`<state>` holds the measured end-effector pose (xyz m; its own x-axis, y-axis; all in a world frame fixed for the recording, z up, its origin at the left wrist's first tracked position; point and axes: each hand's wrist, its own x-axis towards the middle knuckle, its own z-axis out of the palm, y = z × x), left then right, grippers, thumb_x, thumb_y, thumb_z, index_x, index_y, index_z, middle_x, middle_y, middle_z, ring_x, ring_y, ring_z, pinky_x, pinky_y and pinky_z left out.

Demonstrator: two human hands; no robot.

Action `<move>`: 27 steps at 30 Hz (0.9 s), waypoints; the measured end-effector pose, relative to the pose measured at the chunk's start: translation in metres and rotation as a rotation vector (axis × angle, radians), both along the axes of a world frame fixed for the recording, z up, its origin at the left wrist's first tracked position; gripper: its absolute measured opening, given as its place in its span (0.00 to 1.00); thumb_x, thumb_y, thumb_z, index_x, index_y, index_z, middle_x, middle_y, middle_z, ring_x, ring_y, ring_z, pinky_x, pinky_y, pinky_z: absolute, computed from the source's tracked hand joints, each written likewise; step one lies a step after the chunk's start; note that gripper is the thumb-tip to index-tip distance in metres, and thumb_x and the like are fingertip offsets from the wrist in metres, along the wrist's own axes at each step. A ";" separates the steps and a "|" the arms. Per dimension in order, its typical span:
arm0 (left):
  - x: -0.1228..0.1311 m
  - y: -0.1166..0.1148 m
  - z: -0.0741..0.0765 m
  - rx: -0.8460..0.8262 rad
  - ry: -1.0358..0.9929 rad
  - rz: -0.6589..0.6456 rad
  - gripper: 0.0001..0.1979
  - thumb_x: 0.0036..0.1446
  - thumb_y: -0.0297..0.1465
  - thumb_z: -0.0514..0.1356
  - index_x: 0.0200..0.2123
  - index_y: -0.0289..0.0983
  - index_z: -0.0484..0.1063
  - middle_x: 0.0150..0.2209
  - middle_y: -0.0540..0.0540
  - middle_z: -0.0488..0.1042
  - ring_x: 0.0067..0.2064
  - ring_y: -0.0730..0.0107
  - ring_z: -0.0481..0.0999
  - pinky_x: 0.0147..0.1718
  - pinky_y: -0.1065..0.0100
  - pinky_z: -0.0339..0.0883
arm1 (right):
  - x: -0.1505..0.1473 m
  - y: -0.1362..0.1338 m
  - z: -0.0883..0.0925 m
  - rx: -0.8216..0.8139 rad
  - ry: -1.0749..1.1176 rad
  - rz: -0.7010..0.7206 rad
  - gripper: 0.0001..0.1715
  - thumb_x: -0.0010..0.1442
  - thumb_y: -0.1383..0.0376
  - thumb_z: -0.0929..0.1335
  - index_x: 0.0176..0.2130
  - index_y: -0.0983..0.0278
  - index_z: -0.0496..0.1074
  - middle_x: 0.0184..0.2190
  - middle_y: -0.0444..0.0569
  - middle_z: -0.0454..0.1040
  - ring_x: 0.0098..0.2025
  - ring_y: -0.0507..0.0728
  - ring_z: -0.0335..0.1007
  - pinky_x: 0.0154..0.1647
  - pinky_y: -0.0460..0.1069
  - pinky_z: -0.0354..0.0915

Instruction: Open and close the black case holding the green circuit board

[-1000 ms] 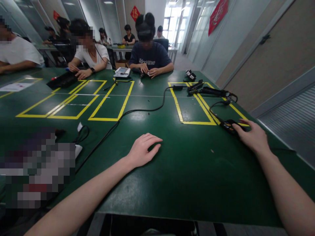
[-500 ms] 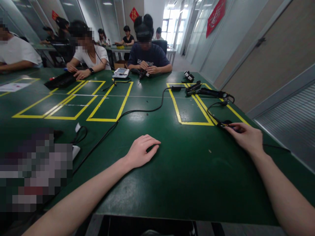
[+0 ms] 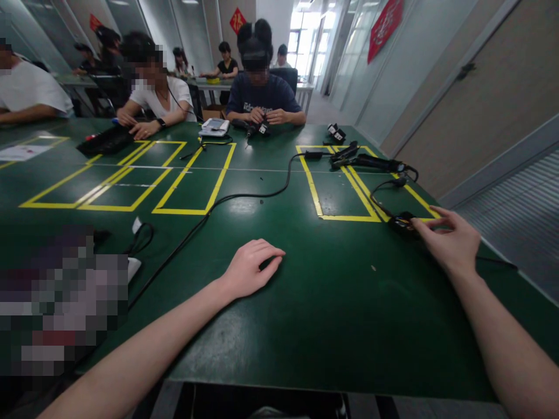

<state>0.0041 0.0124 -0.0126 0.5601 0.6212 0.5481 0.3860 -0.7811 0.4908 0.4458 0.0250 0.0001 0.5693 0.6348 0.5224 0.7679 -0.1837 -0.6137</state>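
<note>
My left hand (image 3: 252, 267) lies on the green table with its fingers stretched and the thumb slightly apart from them; nothing is in it. Farther right, my right hand (image 3: 456, 240) is over the table edge side with thumb and index finger spread. Its thumb tip is at a small black device (image 3: 402, 222) with a cable, perhaps touching it; contact is hard to make out. Part of that device is hidden behind the thumb. A black cable (image 3: 381, 195) with a round black part (image 3: 399, 182) runs up from the device.
The green table (image 3: 323, 326) carries yellow tape frames (image 3: 349, 219). A long black cable (image 3: 187, 235) crosses it to black strap-like gear (image 3: 371, 163). A small black-and-white item (image 3: 335, 133) lies behind. Opposite, a person (image 3: 265, 105) handles a dark tool; another (image 3: 161, 102) handles a black tray (image 3: 107, 138).
My right hand has loosened its pinch and moved slightly right, its index finger lifting away and more of the black device showing. My left hand has stayed in place.
</note>
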 end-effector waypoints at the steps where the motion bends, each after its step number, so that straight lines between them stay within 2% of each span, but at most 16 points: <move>1: 0.000 0.000 0.000 0.000 -0.001 -0.001 0.10 0.70 0.30 0.56 0.44 0.37 0.79 0.39 0.44 0.84 0.40 0.64 0.81 0.43 0.60 0.74 | 0.000 0.000 0.001 0.015 -0.006 -0.040 0.32 0.46 0.52 0.71 0.47 0.66 0.80 0.26 0.48 0.75 0.24 0.58 0.68 0.33 0.54 0.69; 5: 0.000 -0.001 0.002 -0.012 0.006 0.000 0.11 0.70 0.30 0.56 0.44 0.37 0.79 0.39 0.44 0.84 0.40 0.63 0.81 0.43 0.60 0.73 | -0.004 0.001 0.002 0.007 -0.046 -0.145 0.33 0.50 0.57 0.69 0.52 0.69 0.77 0.28 0.50 0.75 0.27 0.60 0.68 0.44 0.58 0.69; 7: 0.001 -0.001 0.003 -0.012 0.010 0.002 0.11 0.70 0.31 0.56 0.44 0.37 0.79 0.39 0.44 0.84 0.40 0.63 0.82 0.43 0.60 0.73 | -0.006 0.002 0.002 0.006 -0.051 -0.159 0.32 0.52 0.57 0.68 0.53 0.70 0.76 0.30 0.51 0.74 0.27 0.59 0.67 0.46 0.58 0.68; 13: 0.001 -0.001 0.003 0.004 0.011 -0.009 0.10 0.70 0.29 0.57 0.44 0.36 0.79 0.38 0.44 0.84 0.39 0.63 0.82 0.41 0.61 0.73 | -0.012 0.001 0.003 0.001 -0.080 -0.139 0.28 0.52 0.57 0.66 0.48 0.69 0.78 0.29 0.50 0.72 0.28 0.60 0.65 0.43 0.57 0.67; 16: 0.000 -0.001 0.001 -0.006 0.020 -0.001 0.10 0.70 0.29 0.57 0.44 0.36 0.79 0.39 0.44 0.84 0.39 0.64 0.82 0.42 0.61 0.73 | -0.011 0.001 0.003 -0.010 -0.089 -0.107 0.31 0.52 0.57 0.66 0.50 0.72 0.78 0.30 0.51 0.72 0.28 0.59 0.64 0.42 0.56 0.66; 19: 0.000 -0.001 0.001 -0.011 0.019 -0.001 0.10 0.70 0.29 0.57 0.44 0.37 0.79 0.39 0.44 0.84 0.39 0.64 0.82 0.42 0.61 0.73 | -0.008 0.003 0.004 0.013 -0.091 -0.133 0.34 0.52 0.56 0.67 0.53 0.74 0.77 0.32 0.53 0.72 0.29 0.59 0.64 0.42 0.57 0.67; 22: 0.000 -0.002 0.002 -0.008 0.017 -0.006 0.10 0.70 0.29 0.57 0.44 0.37 0.79 0.39 0.44 0.84 0.39 0.64 0.82 0.42 0.62 0.73 | -0.001 0.003 0.003 -0.049 -0.086 -0.082 0.38 0.51 0.55 0.70 0.55 0.75 0.76 0.34 0.54 0.73 0.31 0.59 0.64 0.42 0.57 0.66; 25: 0.000 -0.002 0.002 -0.008 0.026 -0.004 0.10 0.70 0.29 0.57 0.44 0.37 0.79 0.39 0.44 0.84 0.39 0.64 0.82 0.41 0.62 0.74 | 0.009 0.002 -0.001 -0.055 -0.054 -0.076 0.40 0.50 0.54 0.72 0.57 0.73 0.75 0.37 0.56 0.74 0.36 0.63 0.68 0.41 0.57 0.67; 27: 0.000 -0.001 0.002 -0.010 0.035 -0.007 0.10 0.70 0.29 0.57 0.44 0.37 0.79 0.39 0.44 0.84 0.38 0.65 0.82 0.41 0.62 0.74 | 0.016 0.002 -0.005 -0.122 -0.069 -0.059 0.38 0.49 0.53 0.74 0.55 0.70 0.75 0.39 0.56 0.75 0.42 0.66 0.70 0.42 0.57 0.67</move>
